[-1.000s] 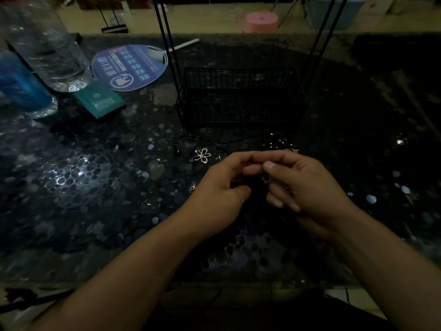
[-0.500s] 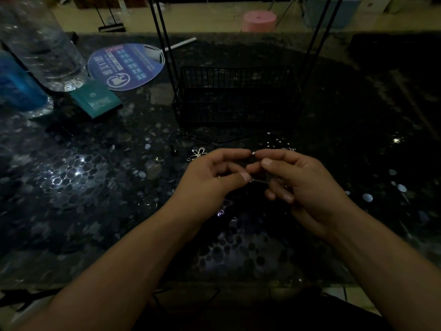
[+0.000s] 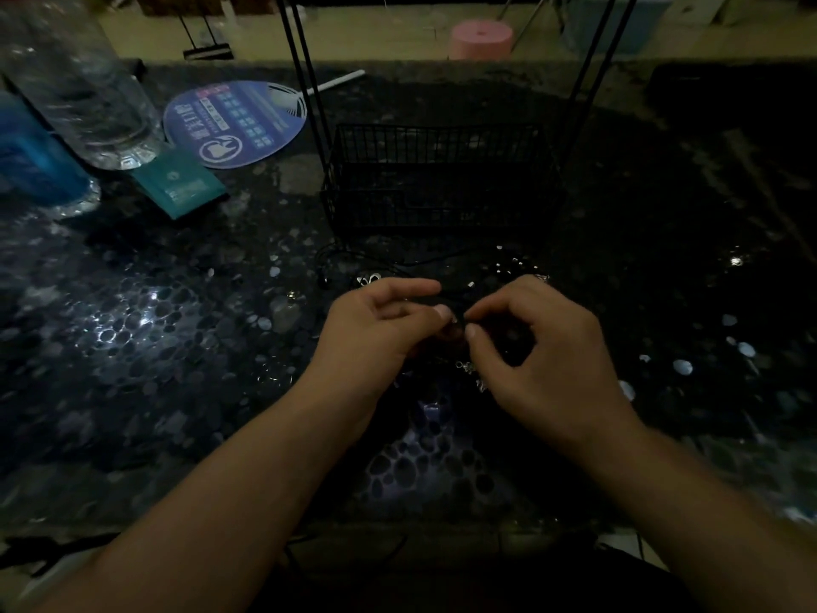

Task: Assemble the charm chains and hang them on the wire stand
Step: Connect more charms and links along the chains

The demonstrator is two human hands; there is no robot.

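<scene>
- Head view: lying just in front of the wire stand (image 3: 442, 179), on the dark pebble-patterned table (image 3: 177, 347), a thin charm chain (image 3: 467, 330), mostly lost in the dim light.
- Being pinched between thumb and fingertip of the left hand (image 3: 376, 329), just in front of the wire stand; the forefinger stretching out straight above it.
- Being pinched from the other side by the right hand (image 3: 544, 347), thumb and forefinger curling in, the two hands' fingertips nearly touching.
- Glinting below the right hand's thumb, a small cluster of silver charms (image 3: 471, 369); whether hanging from the chain or lying on the table, impossible to tell.
- Peeking out behind the left hand, nearer the wire stand, a silver flower charm (image 3: 369, 280), partly hidden.
- Lying left of the wire stand, a teal booklet (image 3: 179, 183) and a round blue paper fan (image 3: 236, 123).
- Standing further left of the wire stand, a clear plastic bottle (image 3: 84, 90) and a blue container (image 3: 31, 152).
- Sitting beyond the wire stand, past the table's far edge, a pink stool (image 3: 482, 37).
</scene>
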